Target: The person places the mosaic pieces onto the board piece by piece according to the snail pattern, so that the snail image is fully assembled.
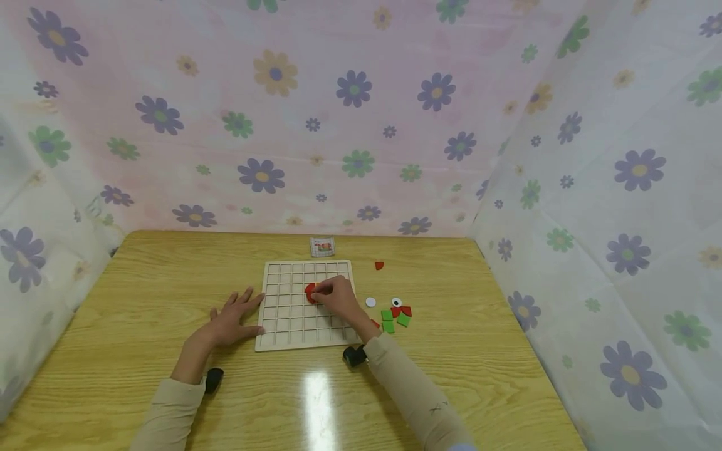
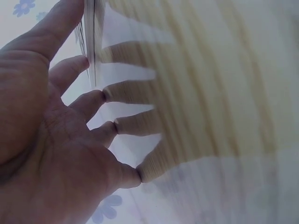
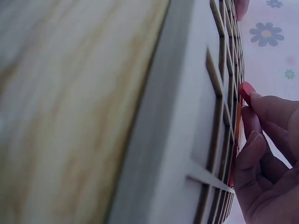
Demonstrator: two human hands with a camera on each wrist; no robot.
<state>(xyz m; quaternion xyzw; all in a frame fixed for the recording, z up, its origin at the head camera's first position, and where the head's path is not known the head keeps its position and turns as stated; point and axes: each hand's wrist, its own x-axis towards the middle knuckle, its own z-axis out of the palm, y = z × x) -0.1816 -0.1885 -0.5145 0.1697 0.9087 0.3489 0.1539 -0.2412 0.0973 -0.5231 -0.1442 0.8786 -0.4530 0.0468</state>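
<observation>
A wooden grid board (image 1: 280, 321) with square cells lies flat on the table. My right hand (image 1: 337, 297) is over it and pinches a small red piece (image 3: 246, 89) between thumb and finger. Under and beside those fingertips, red pieces (image 1: 309, 292) sit on the grid, and the right wrist view also shows an orange one (image 3: 238, 119). My fingers partly hide how these pieces lie. With fingers spread, my left hand (image 1: 230, 321) rests on the table, its thumb and a fingertip touching the board's left edge.
Right of the board lie several green squares (image 1: 387, 316), red quarter-round pieces (image 1: 406, 311), a white disc (image 1: 370, 302) and an eye-like disc (image 1: 397, 302). Another red quarter-round piece (image 1: 380, 265) lies farther back. Behind the board is a small picture card (image 1: 323, 247). Flowered curtains surround the wooden table (image 1: 169, 282).
</observation>
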